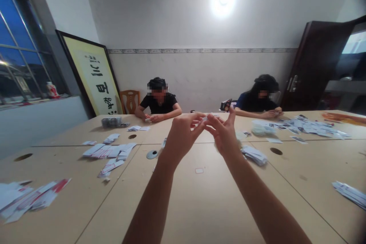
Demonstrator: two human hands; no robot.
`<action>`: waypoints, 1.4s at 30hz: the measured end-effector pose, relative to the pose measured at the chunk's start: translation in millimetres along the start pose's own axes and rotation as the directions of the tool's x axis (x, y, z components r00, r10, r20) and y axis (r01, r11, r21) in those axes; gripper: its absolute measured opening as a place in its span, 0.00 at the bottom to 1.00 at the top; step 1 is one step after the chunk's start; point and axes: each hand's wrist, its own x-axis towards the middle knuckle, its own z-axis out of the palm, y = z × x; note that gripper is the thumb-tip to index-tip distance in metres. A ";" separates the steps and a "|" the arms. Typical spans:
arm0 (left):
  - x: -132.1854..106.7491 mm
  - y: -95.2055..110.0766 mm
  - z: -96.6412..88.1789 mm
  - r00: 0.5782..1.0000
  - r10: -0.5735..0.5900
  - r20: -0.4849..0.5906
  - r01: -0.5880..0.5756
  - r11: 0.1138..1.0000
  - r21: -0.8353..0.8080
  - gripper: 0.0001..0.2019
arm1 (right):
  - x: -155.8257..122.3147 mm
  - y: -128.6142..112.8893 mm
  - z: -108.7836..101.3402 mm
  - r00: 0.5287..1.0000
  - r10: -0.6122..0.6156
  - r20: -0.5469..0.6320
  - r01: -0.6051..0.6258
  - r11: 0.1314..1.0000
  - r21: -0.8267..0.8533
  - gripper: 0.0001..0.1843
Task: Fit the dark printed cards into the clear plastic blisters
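Observation:
My left hand (pixel 185 131) and my right hand (pixel 224 131) are raised above the middle of the table, fingertips meeting. Pinched between them is a small white piece (pixel 204 119), mostly covered by the fingers; its kind cannot be made out. Some fingers of the right hand stick up, away from the pinch. Below the hands, a small white label with a red border (pixel 199 170) lies flat on the table. Beside my right wrist rests a stack of white paper slips (pixel 254 155).
The wide table (pixel 200 213) carries piles of white cards (pixel 107 150) at left, more slips (pixel 34 198) at near left, and scattered cards (pixel 311 126) at far right. Round cable holes (pixel 276 151) pierce it. Two people (pixel 158 103) sit across, their hands on small items.

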 end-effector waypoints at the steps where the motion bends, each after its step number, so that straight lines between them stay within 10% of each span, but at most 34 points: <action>1: 0.3 -1.2 1.2 1.000 0.014 -0.015 -0.014 0.999 0.034 0.14 | 0.0 3.0 0.3 1.000 -0.001 0.004 0.001 1.000 0.010 0.59; 19: 4.4 -7.3 8.9 0.988 0.076 0.132 -0.139 0.810 0.569 0.12 | 6.5 25.7 -4.0 0.970 0.213 -0.120 -0.210 0.977 0.036 0.47; 42: 5.4 -11.8 -0.4 0.983 0.110 0.148 -0.178 0.768 0.616 0.15 | -4.1 34.8 6.3 0.981 0.178 -0.074 -0.171 0.982 0.085 0.46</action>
